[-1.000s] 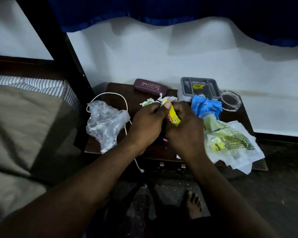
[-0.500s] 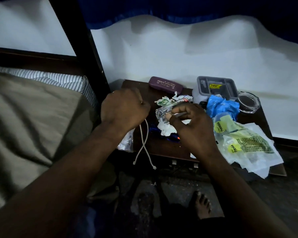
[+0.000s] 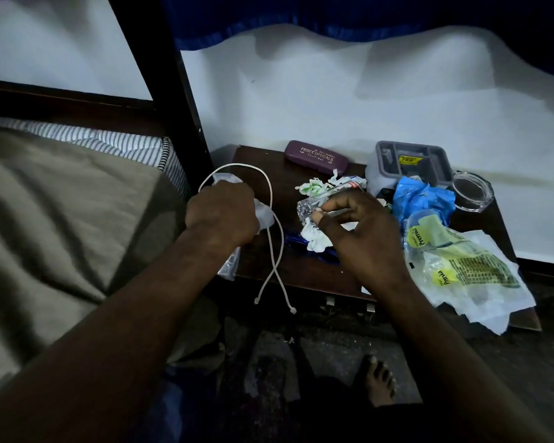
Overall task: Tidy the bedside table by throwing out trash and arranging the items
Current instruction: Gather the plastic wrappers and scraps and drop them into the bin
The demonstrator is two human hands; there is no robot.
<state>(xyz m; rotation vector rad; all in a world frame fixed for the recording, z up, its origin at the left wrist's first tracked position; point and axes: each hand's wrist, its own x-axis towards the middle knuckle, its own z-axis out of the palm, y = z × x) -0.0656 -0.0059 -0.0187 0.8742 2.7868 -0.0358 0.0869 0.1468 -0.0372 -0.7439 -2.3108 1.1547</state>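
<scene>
Landmark is the dark wooden bedside table [image 3: 304, 270]; everything is placed relative to it, left to right. At its left edge, next to the bed, the left hand [image 3: 221, 212] is fisted around a crumpled clear thin plastic bag [image 3: 263, 215], part of which hangs off the table's front-left corner; probably the trash bag. A white looped cord [image 3: 271, 225] drapes over the same edge, both ends dangling below the tabletop. At the table's back, centre-left, sits a maroon hard-shell glasses case [image 3: 317, 155], untouched. At the table's centre the right hand [image 3: 359, 231] pinches a shiny crumpled silver foil wrapper [image 3: 311, 207] between thumb and fingers, lifted just above a pile of torn white-and-green paper scraps [image 3: 315, 238] and a blue foil wrapper [image 3: 296, 243] lying flat under them. Back-right of the table: grey plastic compartment tray [image 3: 410, 161], with a crumpled blue plastic bag [image 3: 419, 199] in front of it and a clear glass ashtray [image 3: 472, 191] at the far-right edge. The front-right corner is covered by a clear printed yellow-green plastic packet [image 3: 461, 266] on white paper, overhanging the edge. Progress estimate: early. Most trash is on the tabletop; only the foil wrapper is in hand, not yet bagged. Left: scraps, both wrappers, blue bag, packet to bin; then square up case, tray, ashtray, cord.
</scene>
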